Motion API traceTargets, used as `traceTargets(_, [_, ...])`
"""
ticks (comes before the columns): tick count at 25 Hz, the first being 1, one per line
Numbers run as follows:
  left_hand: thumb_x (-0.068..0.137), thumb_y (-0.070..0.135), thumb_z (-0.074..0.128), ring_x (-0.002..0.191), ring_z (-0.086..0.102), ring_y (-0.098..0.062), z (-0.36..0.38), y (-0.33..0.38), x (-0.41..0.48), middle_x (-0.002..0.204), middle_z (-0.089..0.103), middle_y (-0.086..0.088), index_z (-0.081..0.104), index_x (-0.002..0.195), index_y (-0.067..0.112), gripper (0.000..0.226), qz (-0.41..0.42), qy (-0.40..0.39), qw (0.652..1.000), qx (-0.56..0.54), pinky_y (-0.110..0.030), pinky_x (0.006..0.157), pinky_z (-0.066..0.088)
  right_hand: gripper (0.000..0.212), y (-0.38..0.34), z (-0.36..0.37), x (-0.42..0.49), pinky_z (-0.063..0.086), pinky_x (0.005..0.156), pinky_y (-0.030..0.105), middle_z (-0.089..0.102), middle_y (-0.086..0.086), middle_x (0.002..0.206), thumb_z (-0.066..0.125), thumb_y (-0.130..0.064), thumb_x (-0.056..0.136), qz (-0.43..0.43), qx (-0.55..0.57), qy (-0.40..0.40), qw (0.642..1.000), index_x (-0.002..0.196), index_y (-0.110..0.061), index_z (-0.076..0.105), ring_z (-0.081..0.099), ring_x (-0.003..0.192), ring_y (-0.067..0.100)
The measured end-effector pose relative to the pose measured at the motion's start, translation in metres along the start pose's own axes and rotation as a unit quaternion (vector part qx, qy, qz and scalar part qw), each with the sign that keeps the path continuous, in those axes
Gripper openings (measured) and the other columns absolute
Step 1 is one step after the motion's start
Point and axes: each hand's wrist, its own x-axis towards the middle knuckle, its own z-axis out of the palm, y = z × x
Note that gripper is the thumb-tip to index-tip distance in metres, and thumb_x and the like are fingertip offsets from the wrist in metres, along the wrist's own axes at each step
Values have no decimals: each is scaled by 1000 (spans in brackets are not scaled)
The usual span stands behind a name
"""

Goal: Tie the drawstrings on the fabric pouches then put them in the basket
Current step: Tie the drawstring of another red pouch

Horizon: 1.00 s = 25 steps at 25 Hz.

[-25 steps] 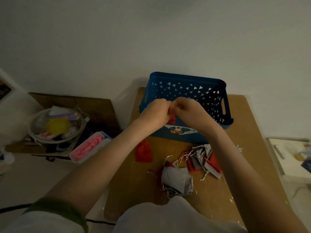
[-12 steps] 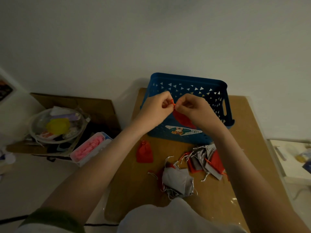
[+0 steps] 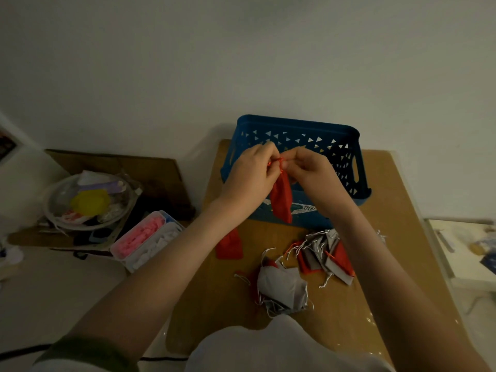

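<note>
hands meeting above the blue basket: left hand and right hand each pinching the drawstrings of a red pouch, fingers curled tight on the cord. pouch is hanging over the basket's front wall. loose pouches are lying on the table.

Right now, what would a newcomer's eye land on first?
The red pouch hangs mid-frame, its drawstring top pinched between the left hand and the right hand. It is in front of the blue basket at the far end of the brown table. Next comes the loose pile of grey and red pouches on the table's near part.
</note>
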Motion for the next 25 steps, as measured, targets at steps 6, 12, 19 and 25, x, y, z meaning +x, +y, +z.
traceTargets(6, [90, 19, 64, 69, 58, 1, -7, 3, 4, 75, 59, 12, 58, 84, 14, 9, -112, -31, 982, -151, -10, 62, 48, 11, 2, -1, -2, 53, 77, 32, 68, 6, 85, 55, -4, 93, -49, 42, 18, 998, 90, -13, 61, 67, 80, 17])
traceTargets(12, [90, 15, 62, 66, 64, -3, -10, -4, 7, 78, 65, 9, 61, 84, 16, 6, -182, -83, 959, -203, -20, 66, 53, 10, 5, 5, -1, 53, 71, 33, 65, 4, 83, 54, -10, 95, -44, 0, 48, 998, 88, -16, 57, 64, 76, 18])
traceTargets(19, [77, 41, 73, 79, 54, -8, 0, -14, 2, 92, 50, 8, 51, 95, 22, 34, -205, 39, 976, -58, -18, 67, 44, 16, 14, 14, 0, 45, 67, 26, 59, -9, 73, 45, -14, 100, -11, 63, 31, 997, 89, -14, 55, 54, 70, 10])
traceTargets(25, [93, 21, 58, 85, 56, -14, 20, -8, -15, 95, 54, -4, 67, 90, 5, 18, -67, 161, 985, -13, -19, 74, 44, 15, 18, 28, -1, 48, 70, 24, 57, -2, 76, 43, -16, 100, 33, 257, 15, 966, 91, -12, 54, 55, 69, 11])
